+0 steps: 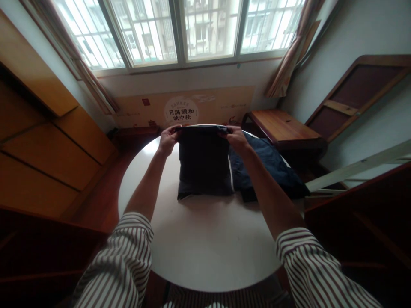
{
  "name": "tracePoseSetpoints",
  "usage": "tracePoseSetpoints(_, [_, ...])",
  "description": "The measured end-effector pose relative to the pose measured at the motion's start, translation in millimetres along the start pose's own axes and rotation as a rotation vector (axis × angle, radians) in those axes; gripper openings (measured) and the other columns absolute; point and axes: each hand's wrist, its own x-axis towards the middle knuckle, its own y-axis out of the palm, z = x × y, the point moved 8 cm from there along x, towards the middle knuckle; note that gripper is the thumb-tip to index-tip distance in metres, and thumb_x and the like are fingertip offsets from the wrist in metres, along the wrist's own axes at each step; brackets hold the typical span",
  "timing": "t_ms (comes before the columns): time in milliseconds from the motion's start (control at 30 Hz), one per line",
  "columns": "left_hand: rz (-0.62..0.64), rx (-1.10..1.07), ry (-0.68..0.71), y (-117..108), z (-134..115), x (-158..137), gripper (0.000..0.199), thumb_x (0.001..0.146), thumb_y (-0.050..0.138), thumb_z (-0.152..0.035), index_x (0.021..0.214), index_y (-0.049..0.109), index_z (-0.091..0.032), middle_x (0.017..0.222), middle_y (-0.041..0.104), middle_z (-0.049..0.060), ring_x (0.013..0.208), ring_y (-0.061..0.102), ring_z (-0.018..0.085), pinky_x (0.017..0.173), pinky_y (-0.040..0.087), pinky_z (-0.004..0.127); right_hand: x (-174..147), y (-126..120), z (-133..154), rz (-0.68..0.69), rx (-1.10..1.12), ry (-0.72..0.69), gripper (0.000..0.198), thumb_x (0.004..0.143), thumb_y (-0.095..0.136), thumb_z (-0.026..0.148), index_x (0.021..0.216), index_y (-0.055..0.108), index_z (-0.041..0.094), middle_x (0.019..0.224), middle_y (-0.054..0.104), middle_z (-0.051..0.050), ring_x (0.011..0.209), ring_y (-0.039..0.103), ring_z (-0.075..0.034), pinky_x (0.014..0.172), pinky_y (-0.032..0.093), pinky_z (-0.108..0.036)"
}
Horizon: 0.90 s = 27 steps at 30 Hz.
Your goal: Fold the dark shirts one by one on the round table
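Note:
A black folded garment (pixel 204 160) lies on the round white table (pixel 205 244), its far edge raised between my hands. My left hand (pixel 169 139) pinches that edge at its left corner. At the right corner my right hand (pixel 236 137) grips the same edge, fingers closed on the cloth. The garment's near edge rests on the tabletop. Its exact kind does not show. Beside it on the right, partly under my right forearm, lies a dark blue piece of clothing (pixel 269 164), loosely spread and reaching the table's edge.
A wooden side table (pixel 284 124) stands beyond the table at the right. Orange-brown cabinets (pixel 48 145) line the left. A printed banner (pixel 208 102) runs below the barred window (pixel 208 32). A pale wooden rail (pixel 359 169) slants in from the right.

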Motion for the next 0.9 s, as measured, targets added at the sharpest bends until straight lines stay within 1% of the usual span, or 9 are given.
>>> tracePoseSetpoints(167, [0.016,0.015,0.341,0,-102,25,0.028,0.084,0.072,-0.011,0.110,0.067,-0.015,0.096,0.073,-0.001,0.090,0.067,0.009,0.086,0.052,0.023,2,-27,100,-0.136,-0.165,-0.447,0.028,0.083,0.068,0.036,0.103,0.069,0.015,0.096,0.069,-0.004,0.095,0.063,-0.018,0.085,0.050,-0.030])
tracePoseSetpoints(233, [0.064,0.100,0.487,-5,-138,-3,0.030,0.081,0.076,-0.015,0.110,0.069,-0.017,0.103,0.074,-0.001,0.097,0.068,0.012,0.092,0.053,0.028,-21,-34,117,-0.119,-0.276,-0.484,0.027,0.084,0.067,0.030,0.107,0.069,0.016,0.101,0.070,-0.006,0.100,0.063,-0.020,0.090,0.049,-0.032])
tracePoseSetpoints(300, [0.143,0.238,0.551,-11,-153,-51,0.030,0.081,0.078,-0.023,0.110,0.071,-0.020,0.107,0.074,0.001,0.100,0.070,0.017,0.095,0.055,0.035,-58,-35,113,-0.022,-0.401,-0.462,0.025,0.086,0.063,0.024,0.109,0.070,0.017,0.107,0.071,-0.007,0.105,0.063,-0.021,0.095,0.048,-0.035])
tracePoseSetpoints(400, [0.419,0.481,0.538,-16,-128,-141,0.015,0.088,0.069,-0.024,0.102,0.076,-0.025,0.102,0.076,0.002,0.098,0.072,0.019,0.096,0.056,0.036,-132,-18,70,0.302,-0.550,-0.453,0.028,0.088,0.054,0.014,0.110,0.071,0.020,0.117,0.071,-0.009,0.113,0.063,-0.022,0.102,0.046,-0.039])
tracePoseSetpoints(500, [0.723,0.567,0.529,-23,-77,-234,0.024,0.094,0.058,-0.017,0.108,0.074,-0.026,0.104,0.076,0.003,0.099,0.072,0.017,0.098,0.055,0.034,-213,1,20,0.596,-0.595,-0.634,0.037,0.089,0.044,0.006,0.109,0.071,0.021,0.114,0.072,-0.010,0.106,0.067,-0.019,0.107,0.043,-0.045])
tracePoseSetpoints(567, [0.841,0.630,0.520,-28,-48,-283,0.028,0.096,0.052,-0.014,0.111,0.073,-0.026,0.106,0.076,0.004,0.100,0.072,0.016,0.100,0.054,0.034,-254,6,-3,0.651,-0.634,-0.754,0.043,0.085,0.041,0.001,0.110,0.071,0.019,0.115,0.072,-0.011,0.108,0.067,-0.020,0.103,0.048,-0.044])
tracePoseSetpoints(633, [0.838,0.666,0.539,-35,-36,-314,0.030,0.096,0.049,-0.012,0.111,0.072,-0.025,0.108,0.075,0.005,0.101,0.072,0.016,0.099,0.055,0.034,-279,7,-15,0.625,-0.691,-0.814,0.046,0.084,0.040,-0.002,0.114,0.070,0.017,0.120,0.070,-0.013,0.115,0.064,-0.022,0.102,0.050,-0.044])
tracePoseSetpoints(767, [0.811,0.648,0.535,-39,-47,-332,0.027,0.095,0.052,-0.011,0.109,0.072,-0.023,0.103,0.076,0.006,0.097,0.073,0.016,0.097,0.056,0.033,-300,4,-6,0.606,-0.743,-0.835,0.041,0.087,0.043,0.002,0.114,0.070,0.019,0.122,0.069,-0.012,0.116,0.062,-0.023,0.102,0.049,-0.046])
tracePoseSetpoints(900, [0.764,0.618,0.305,-38,-39,-284,0.017,0.094,0.058,-0.022,0.103,0.073,-0.021,0.097,0.077,0.007,0.088,0.073,0.017,0.084,0.059,0.028,-291,11,17,0.650,-0.734,-0.713,0.019,0.093,0.056,0.028,0.101,0.071,0.019,0.112,0.071,-0.013,0.107,0.064,-0.025,0.097,0.049,-0.042])
